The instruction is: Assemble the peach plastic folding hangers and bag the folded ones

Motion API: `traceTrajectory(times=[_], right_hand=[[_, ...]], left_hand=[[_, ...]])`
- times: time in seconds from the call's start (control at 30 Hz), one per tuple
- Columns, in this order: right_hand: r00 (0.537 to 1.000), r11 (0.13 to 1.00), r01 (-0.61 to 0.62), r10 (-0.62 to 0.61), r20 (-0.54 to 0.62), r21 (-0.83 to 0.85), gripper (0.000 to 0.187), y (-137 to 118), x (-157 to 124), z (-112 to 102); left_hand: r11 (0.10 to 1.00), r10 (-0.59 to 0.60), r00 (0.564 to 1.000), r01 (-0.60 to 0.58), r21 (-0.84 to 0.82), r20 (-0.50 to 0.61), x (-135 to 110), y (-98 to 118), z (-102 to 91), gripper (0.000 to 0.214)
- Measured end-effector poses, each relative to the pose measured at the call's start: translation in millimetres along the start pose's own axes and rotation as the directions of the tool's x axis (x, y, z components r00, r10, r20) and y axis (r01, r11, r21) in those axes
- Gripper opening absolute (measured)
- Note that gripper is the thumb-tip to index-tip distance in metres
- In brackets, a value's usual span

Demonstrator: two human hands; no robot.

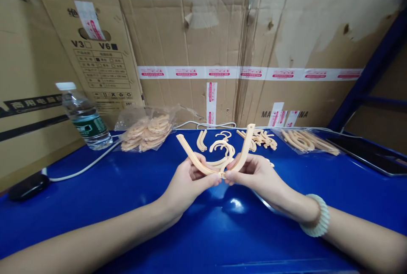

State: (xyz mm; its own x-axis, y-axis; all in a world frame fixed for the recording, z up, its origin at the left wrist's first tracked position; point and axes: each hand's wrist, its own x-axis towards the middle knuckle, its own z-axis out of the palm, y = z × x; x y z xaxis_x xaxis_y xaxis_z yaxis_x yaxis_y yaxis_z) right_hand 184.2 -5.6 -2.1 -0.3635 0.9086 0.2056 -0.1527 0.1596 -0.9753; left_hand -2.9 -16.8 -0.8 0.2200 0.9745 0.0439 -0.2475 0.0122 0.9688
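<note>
Both of my hands hold a beige plastic clothes hanger above the blue table, its two curved arms rising in a wide U. My left hand is closed round the left arm, thumb near the middle joint. Round the right arm, close to the same joint, my right hand is closed too. The fingertips of both hands meet at the joint and partly hide it. Just behind lie beige hanger hooks and a few loose curved hanger arms; whether one hook belongs to the held hanger I cannot tell.
A pile of small beige parts lies behind my right hand. Plastic bags of parts sit left and right. A water bottle, a black mouse-like object, a white cable and a dark tablet are around.
</note>
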Motion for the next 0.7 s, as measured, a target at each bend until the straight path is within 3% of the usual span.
traceTrajectory(times=[0.1,0.2,0.33,0.43,0.57,0.7], right_hand=[[0.997,0.992,0.046,-0.039,0.061,-0.118,0.022,-9.6,6.4,-18.4],[0.988,0.942,0.128,-0.093,0.123,-0.312,0.021,-28.9,14.7,-52.0],[0.981,0.836,0.18,-0.11,0.163,-0.519,0.019,-57.8,18.4,-91.2],[0.973,0.653,0.195,-0.036,0.227,-0.731,0.021,-70.7,15.1,-105.2],[0.953,0.419,0.185,0.143,0.266,-0.889,0.017,-69.1,12.6,-114.0],[0.928,0.341,0.189,0.245,0.282,-0.921,0.021,-56.7,14.9,-116.6]], left_hand=[[0.993,-0.062,0.997,0.057,-0.1,-0.044,7.5,7.2,-5.2,0.041],[0.982,-0.055,0.991,0.032,-0.184,-0.123,18.6,18.3,-14.9,0.033],[0.993,0.078,0.98,-0.093,-0.073,-0.185,31.5,31.1,-30.4,0.021],[0.969,0.247,0.933,-0.244,0.042,-0.262,38.1,34.1,-42.2,0.018],[0.935,0.354,0.862,-0.316,0.161,-0.363,42.5,29.3,-50.3,0.019],[0.895,0.396,0.882,-0.31,0.319,-0.254,37.0,22.5,-42.1,0.017]])
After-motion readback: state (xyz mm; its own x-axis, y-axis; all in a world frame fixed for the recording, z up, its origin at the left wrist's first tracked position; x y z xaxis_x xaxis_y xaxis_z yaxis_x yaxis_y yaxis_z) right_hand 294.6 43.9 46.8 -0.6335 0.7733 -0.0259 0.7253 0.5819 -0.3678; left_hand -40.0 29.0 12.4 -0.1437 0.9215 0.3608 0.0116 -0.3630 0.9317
